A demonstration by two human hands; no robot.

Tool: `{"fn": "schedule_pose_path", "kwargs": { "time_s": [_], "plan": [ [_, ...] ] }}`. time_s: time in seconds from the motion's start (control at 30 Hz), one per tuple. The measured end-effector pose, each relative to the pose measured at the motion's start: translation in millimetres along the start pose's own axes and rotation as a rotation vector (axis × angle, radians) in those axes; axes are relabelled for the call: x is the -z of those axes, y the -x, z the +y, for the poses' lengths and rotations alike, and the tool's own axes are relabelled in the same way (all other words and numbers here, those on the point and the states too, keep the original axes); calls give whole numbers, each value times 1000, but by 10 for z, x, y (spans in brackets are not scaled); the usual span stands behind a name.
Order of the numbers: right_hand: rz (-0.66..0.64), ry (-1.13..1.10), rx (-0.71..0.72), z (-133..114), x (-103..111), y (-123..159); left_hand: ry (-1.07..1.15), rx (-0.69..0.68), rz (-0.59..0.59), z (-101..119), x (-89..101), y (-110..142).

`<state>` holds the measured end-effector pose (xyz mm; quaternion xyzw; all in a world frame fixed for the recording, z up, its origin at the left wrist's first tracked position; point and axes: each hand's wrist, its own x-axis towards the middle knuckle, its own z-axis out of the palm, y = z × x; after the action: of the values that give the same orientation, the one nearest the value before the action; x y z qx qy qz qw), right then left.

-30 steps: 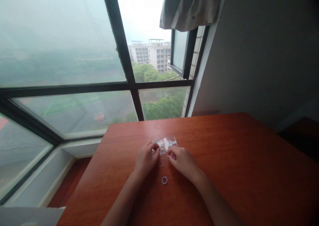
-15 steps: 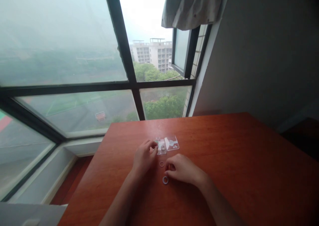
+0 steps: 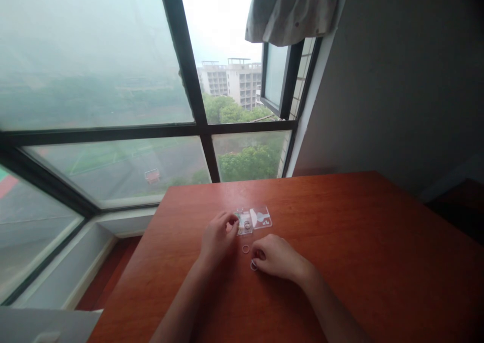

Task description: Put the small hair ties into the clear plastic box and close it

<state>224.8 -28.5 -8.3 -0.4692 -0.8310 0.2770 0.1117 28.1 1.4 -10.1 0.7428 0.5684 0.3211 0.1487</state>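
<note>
A small clear plastic case (image 3: 247,227) stands opened on the table, its lid (image 3: 261,217) with white printing folded out to the right. Curled at the case's left edge, the fingers of my left hand (image 3: 221,234) are closed on it. Inside the case lie ring shapes and other small bits too tiny to name. My right hand (image 3: 275,256) is closed in a pinch on a pale ring (image 3: 253,266), which hangs at its fingertips just over or on the wood. Another thin pale ring (image 3: 245,249) lies flat between the case and my right hand.
The reddish-brown wooden table (image 3: 340,222) reaches to a dark-framed window (image 3: 206,130) at the back and left. A grey wall (image 3: 397,91) rises on the right. A curtain (image 3: 293,13) hangs above an outward-opened window pane (image 3: 278,78).
The nearer ring, which lay flat by my right fingertips, is now tilted and pinched by my right hand, slightly farther from me. My left hand has barely moved.
</note>
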Motion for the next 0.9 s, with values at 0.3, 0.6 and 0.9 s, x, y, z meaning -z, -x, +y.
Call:
{"fn": "schedule_pose_path", "kwargs": {
  "time_s": [0.3,0.6,0.9],
  "plan": [
    [187,-95,-97,15,44,-60,38,-22,-19,19,-21,5],
    [394,-109,-147,54,46,-104,238,-129,-184,187,-67,56],
    [406,-110,-164,40,75,-114,227,-106,-200,224,-109,71]
  ]
}}
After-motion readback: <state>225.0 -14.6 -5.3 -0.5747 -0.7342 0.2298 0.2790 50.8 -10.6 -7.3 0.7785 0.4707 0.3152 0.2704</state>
